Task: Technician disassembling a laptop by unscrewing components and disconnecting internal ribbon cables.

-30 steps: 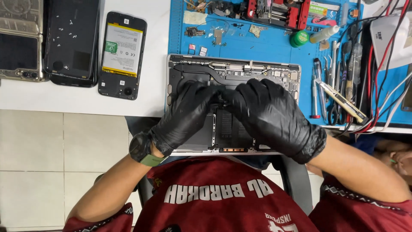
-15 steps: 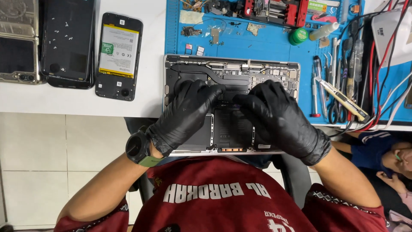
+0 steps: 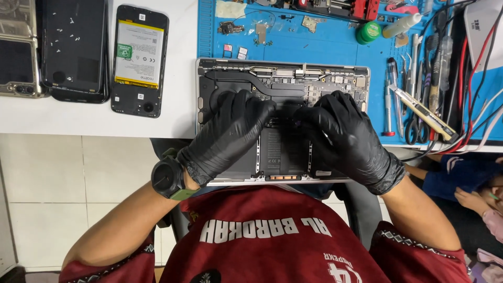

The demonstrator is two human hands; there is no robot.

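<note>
Head view: opened silver laptop with bare circuit board and black battery cells (image 3: 283, 78) lies on the white tabletop (image 3: 173, 118), straddling the blue mat (image 3: 325, 44). Black-gloved left hand (image 3: 230, 133) and right hand (image 3: 343, 136) press mid-chassis, fingers curled together on the dark centre part; exact grip hidden. Best: even, light pressure, clear of cables.

A technician wears black disposable gloves on the left hand (image 3: 230, 133) and right hand (image 3: 348, 139), a chunky black wristwatch (image 3: 168, 178) with olive strap, and a maroon jersey (image 3: 272, 241) with white lettering and patterned sleeve trim.
</note>
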